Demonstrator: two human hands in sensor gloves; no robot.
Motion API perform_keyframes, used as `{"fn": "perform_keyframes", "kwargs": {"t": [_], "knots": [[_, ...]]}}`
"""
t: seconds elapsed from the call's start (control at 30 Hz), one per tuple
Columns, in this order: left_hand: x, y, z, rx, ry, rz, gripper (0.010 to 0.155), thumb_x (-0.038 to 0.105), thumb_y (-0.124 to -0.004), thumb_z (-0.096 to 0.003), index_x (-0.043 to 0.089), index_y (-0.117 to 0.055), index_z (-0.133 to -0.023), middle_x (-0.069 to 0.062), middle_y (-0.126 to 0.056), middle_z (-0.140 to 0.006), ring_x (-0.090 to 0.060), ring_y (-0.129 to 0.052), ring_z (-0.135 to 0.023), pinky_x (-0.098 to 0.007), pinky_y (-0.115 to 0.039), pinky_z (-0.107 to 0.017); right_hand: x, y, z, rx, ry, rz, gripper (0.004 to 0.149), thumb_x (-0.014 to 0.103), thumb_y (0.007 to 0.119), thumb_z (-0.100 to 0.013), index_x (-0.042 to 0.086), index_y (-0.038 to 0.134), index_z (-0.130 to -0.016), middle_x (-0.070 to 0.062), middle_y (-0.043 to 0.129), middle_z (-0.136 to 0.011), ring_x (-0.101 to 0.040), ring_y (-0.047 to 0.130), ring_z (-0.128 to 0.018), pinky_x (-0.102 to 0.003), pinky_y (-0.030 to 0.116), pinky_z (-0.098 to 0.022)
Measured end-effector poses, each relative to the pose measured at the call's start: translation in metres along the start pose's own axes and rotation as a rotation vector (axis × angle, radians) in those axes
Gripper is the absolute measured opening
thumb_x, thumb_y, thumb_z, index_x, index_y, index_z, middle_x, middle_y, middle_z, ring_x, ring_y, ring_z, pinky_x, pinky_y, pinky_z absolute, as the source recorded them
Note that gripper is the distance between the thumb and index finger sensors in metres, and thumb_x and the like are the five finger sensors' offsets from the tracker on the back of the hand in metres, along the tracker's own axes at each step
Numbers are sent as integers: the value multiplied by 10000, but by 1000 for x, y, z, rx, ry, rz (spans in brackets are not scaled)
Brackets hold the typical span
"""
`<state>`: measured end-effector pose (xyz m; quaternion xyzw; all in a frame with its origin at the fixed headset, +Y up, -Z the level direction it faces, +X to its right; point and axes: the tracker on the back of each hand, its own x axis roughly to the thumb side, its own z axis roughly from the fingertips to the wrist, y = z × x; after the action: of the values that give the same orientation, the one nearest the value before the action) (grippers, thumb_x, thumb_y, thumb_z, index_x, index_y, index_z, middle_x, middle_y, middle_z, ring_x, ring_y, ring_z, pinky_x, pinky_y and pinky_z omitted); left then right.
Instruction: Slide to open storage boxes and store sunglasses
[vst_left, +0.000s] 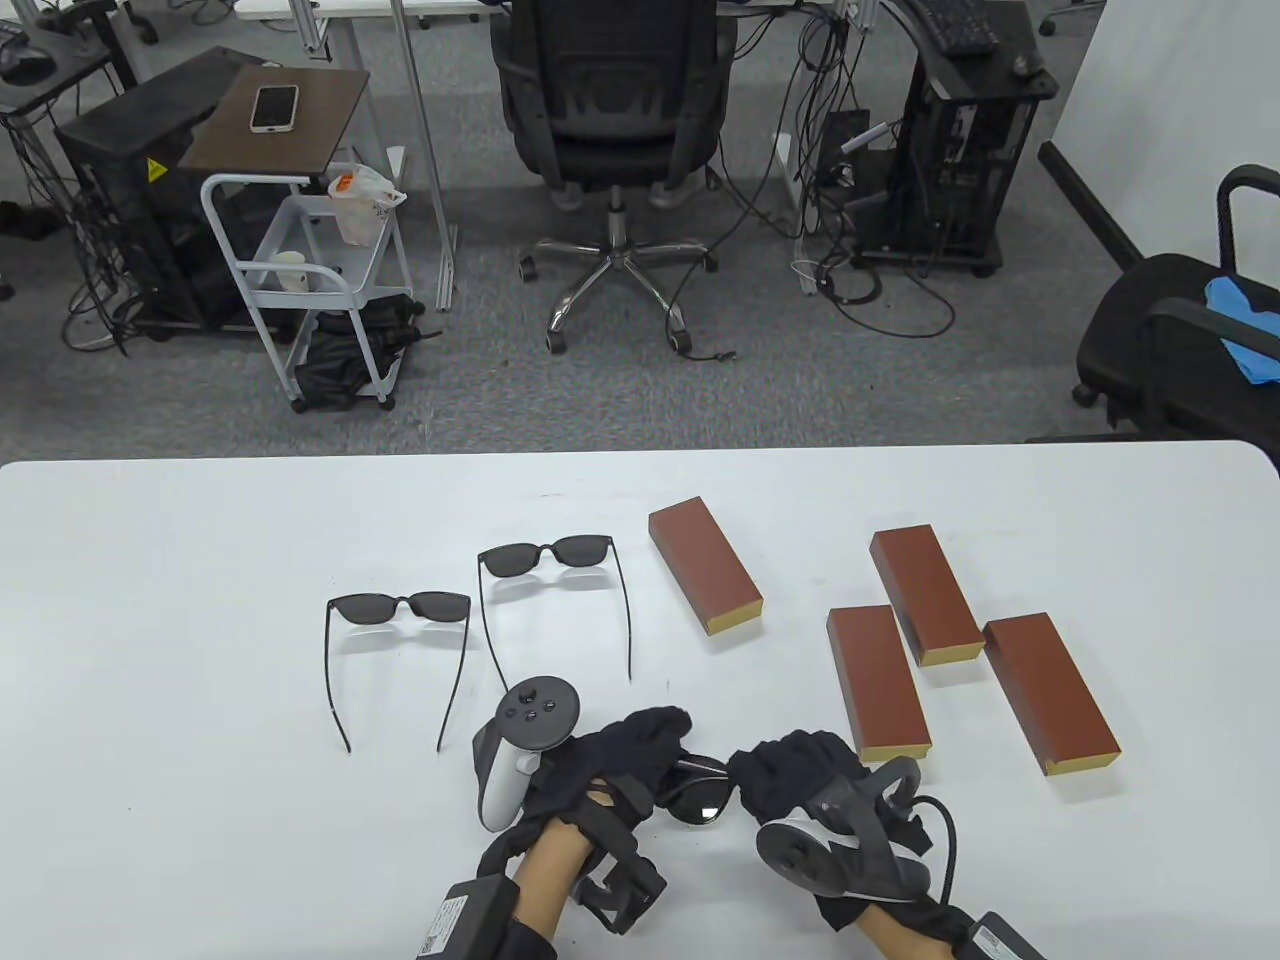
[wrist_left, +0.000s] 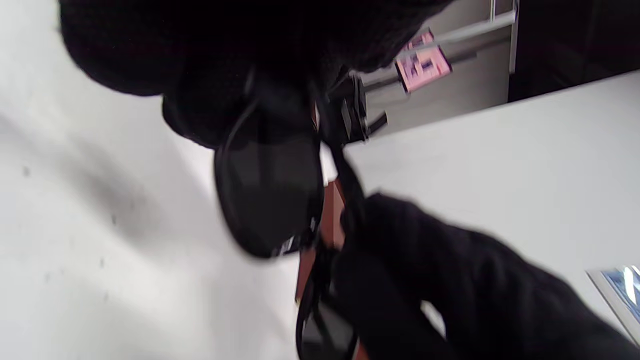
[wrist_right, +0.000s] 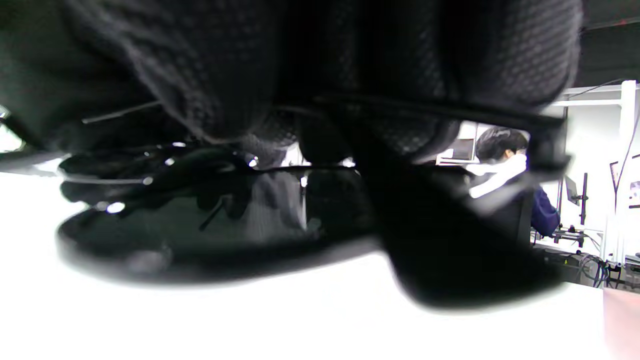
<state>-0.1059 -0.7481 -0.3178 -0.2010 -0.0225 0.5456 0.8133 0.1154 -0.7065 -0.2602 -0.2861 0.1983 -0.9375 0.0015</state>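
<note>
I'm looking down on the white table (vst_left: 200, 850), and it fills the lower half of the frame with plenty of bare surface at lower left and lower right. Four brown storage boxes (vst_left: 705, 579) lie right of centre, all of them looking closed as far as I can tell, so I judge the sliding and storing hasn't begun. The three on the right sit close together, leaving little room between them; the fourth lies apart. Two open pairs of sunglasses (vst_left: 398, 608) wait at centre left, arms spread toward me. At bottom centre, both hands meet on a third pair (vst_left: 697, 802): my left hand (vst_left: 610, 765) and right hand (vst_left: 800, 770) each curl round the frame, apparently folding it. That pair hangs just above the table, well inside its near edge.
</note>
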Motion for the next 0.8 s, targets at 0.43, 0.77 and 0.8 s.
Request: {"fn": "perform_keyframes", "kwargs": {"t": [0.43,0.77,0.8], "knots": [[17,26,19,356,-45,-383,616,500,-756,-472,244,-690,-1029,-101,-831,-971,-352,-909,-766,-533,-775,-511,11,32,0,297,-3,-16,389,371,917,-277,233,922,-641,-61,1018,-582,-278,999,-516,-464,843,-428],[16,30,19,398,-48,-449,613,505,-750,-470,250,-697,-1025,-100,-828,-975,-352,-906,-772,-535,-773,-515,7,41,1,346,29,-57,395,409,903,-281,247,920,-641,-60,1012,-603,-283,995,-531,-462,843,-433],[16,30,19,399,-46,-449,611,505,-748,-471,253,-697,-1025,-100,-827,-976,-353,-906,-771,-535,-772,-516,6,41,1,349,32,-63,396,420,898,-285,249,920,-641,-62,1009,-609,-285,992,-535,-463,841,-436]]}}
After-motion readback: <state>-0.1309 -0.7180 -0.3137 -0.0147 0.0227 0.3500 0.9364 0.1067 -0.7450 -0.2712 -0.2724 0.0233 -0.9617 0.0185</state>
